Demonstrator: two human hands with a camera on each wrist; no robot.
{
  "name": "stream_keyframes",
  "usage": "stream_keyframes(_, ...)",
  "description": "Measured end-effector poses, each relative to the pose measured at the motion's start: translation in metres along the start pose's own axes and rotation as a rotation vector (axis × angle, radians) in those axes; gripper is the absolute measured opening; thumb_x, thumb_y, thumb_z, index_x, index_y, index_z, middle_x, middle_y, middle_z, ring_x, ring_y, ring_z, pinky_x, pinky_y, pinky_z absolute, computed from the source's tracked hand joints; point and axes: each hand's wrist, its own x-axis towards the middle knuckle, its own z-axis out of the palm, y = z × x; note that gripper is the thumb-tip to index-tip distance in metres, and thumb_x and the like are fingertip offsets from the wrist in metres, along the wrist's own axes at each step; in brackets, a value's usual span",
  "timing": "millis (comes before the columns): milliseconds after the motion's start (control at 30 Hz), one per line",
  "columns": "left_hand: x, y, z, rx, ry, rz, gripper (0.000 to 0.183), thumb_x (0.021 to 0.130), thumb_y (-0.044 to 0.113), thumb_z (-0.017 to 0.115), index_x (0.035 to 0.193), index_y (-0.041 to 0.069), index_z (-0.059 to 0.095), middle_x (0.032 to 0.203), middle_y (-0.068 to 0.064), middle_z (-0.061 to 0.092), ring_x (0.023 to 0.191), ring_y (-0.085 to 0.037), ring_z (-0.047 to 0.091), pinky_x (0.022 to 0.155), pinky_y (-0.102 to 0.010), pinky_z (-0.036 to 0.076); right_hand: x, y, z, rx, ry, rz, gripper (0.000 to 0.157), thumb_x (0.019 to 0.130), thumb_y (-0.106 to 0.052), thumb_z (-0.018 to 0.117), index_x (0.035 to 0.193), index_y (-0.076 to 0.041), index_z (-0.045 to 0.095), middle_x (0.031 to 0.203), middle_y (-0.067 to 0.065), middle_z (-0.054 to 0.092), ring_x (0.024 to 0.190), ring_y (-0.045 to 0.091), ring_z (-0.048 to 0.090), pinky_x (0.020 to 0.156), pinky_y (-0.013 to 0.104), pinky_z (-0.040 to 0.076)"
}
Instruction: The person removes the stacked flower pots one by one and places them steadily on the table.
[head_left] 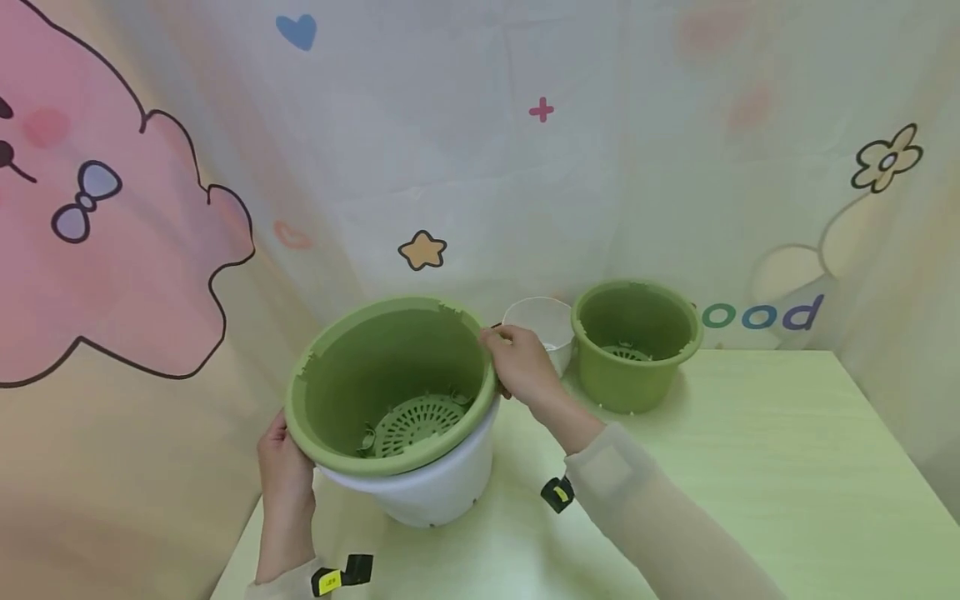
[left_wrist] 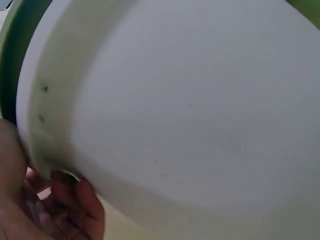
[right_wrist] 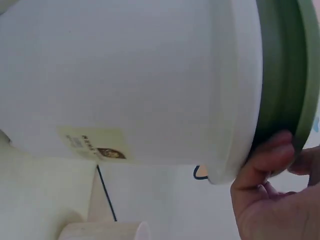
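A green slotted inner pot (head_left: pixel 397 350) sits inside a white outer pot (head_left: pixel 442 496), its rim standing a little above the white one. Together they lean toward me over the table. My left hand (head_left: pixel 287 475) holds their left side; in the left wrist view its fingers (left_wrist: pixel 90 205) curl at the edge of the white rim. On the right side, my right hand (head_left: pixel 525 367) pinches the green rim between thumb and fingers. The right wrist view shows those fingers (right_wrist: pixel 272 155) against the green band, and a label (right_wrist: pixel 95 143) on the white wall.
Behind the right hand stands a white pot (head_left: pixel 558 325), partly hidden. Beside it is a second green slotted pot (head_left: pixel 630 379). The pale table (head_left: pixel 780 467) runs on to the right, and a printed curtain (head_left: pixel 480 183) hangs along its back.
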Motion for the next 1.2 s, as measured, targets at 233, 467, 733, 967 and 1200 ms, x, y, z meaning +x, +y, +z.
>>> stream_keyframes(233, -0.004, -0.002, -0.006, 0.187, -0.055, 0.153, 0.048, 0.112, 0.040, 0.043, 0.118, -0.001, 0.067, 0.106, 0.006, 0.050, 0.100, -0.010, 0.044, 0.086, -0.029, 0.036, 0.000, 0.030, -0.001, 0.109, 0.017, -0.126, 0.034, 0.111, -0.019, 0.044, 0.134, -0.013, 0.068, 0.094, 0.006, 0.057, 0.077, 0.018, 0.051, 0.066, 0.024, 0.044)
stream_keyframes(467, -0.005, -0.006, -0.002, 0.065, -0.070, 0.226, 0.039, 0.112, 0.031, 0.045, 0.141, 0.012, 0.065, 0.146, -0.001, 0.055, 0.137, -0.010, 0.047, 0.115, -0.028, 0.037, 0.002, 0.053, 0.009, 0.039, -0.066, -0.357, 0.038, 0.112, -0.020, 0.045, 0.148, -0.013, 0.057, 0.154, 0.006, 0.043, 0.141, 0.027, 0.044, 0.110, 0.050, 0.048)
stream_keyframes(733, -0.002, -0.004, -0.001, 0.049, -0.027, 0.256, 0.036, 0.111, 0.026, 0.050, 0.125, 0.001, 0.072, 0.090, 0.000, 0.073, 0.089, -0.013, 0.067, 0.078, -0.019, 0.055, 0.000, 0.052, 0.023, 0.098, 0.002, -0.317, 0.038, 0.112, -0.027, 0.048, 0.149, -0.023, 0.056, 0.155, -0.002, 0.054, 0.141, 0.025, 0.055, 0.116, 0.049, 0.048)
stream_keyframes(967, 0.001, 0.005, 0.002, 0.044, -0.016, 0.333, 0.026, 0.107, 0.011, 0.057, 0.111, -0.011, 0.071, 0.078, 0.001, 0.069, 0.070, -0.011, 0.063, 0.066, -0.019, 0.056, -0.001, 0.042, 0.026, 0.045, 0.095, -0.399, 0.027, 0.108, -0.014, 0.054, 0.131, -0.006, 0.068, 0.128, 0.016, 0.071, 0.132, 0.030, 0.061, 0.114, 0.052, 0.048)
stream_keyframes(1200, 0.001, 0.002, 0.001, 0.009, -0.034, 0.304, 0.026, 0.107, 0.008, 0.055, 0.120, -0.007, 0.071, 0.086, 0.003, 0.073, 0.080, -0.014, 0.066, 0.072, -0.021, 0.058, 0.001, 0.042, 0.021, 0.089, 0.065, -0.315, 0.033, 0.110, -0.017, 0.047, 0.132, -0.008, 0.070, 0.133, 0.013, 0.070, 0.135, 0.029, 0.059, 0.118, 0.050, 0.045)
